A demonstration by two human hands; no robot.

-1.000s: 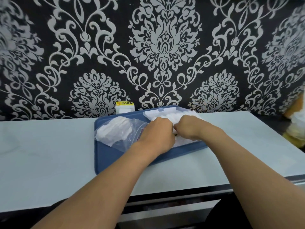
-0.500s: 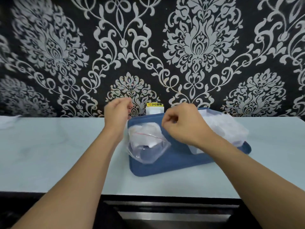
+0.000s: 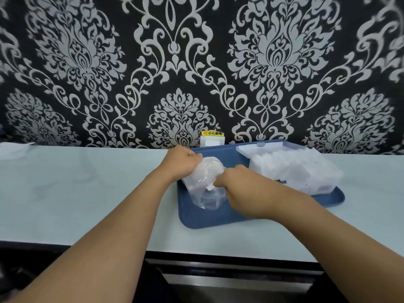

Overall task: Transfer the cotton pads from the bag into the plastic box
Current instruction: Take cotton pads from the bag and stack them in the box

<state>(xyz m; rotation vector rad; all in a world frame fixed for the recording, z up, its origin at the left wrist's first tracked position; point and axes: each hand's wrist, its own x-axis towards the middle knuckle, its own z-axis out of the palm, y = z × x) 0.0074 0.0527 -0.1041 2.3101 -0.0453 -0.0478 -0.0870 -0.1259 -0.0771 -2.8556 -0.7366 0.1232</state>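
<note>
A clear plastic bag [image 3: 204, 185] holding white cotton pads lies on the left part of a blue tray [image 3: 220, 219]. My left hand [image 3: 181, 161] grips the bag's upper left edge. My right hand [image 3: 235, 184] pinches the bag's right side, fingers closed on the plastic and a white pad. The translucent plastic box [image 3: 293, 169], lid open at the back, stands on the right part of the tray and is full of white pads.
The tray rests on a pale counter [image 3: 76, 193] against a black and silver patterned wall. A small white socket box with a yellow label [image 3: 212, 138] stands behind the tray. White paper [image 3: 13, 149] lies at the far left. The counter's front edge drops to a dark drawer.
Both hands, raised and apart half a second ago, have come down onto the bag and closed on it. The camera has shifted, so the tray sits further right.
</note>
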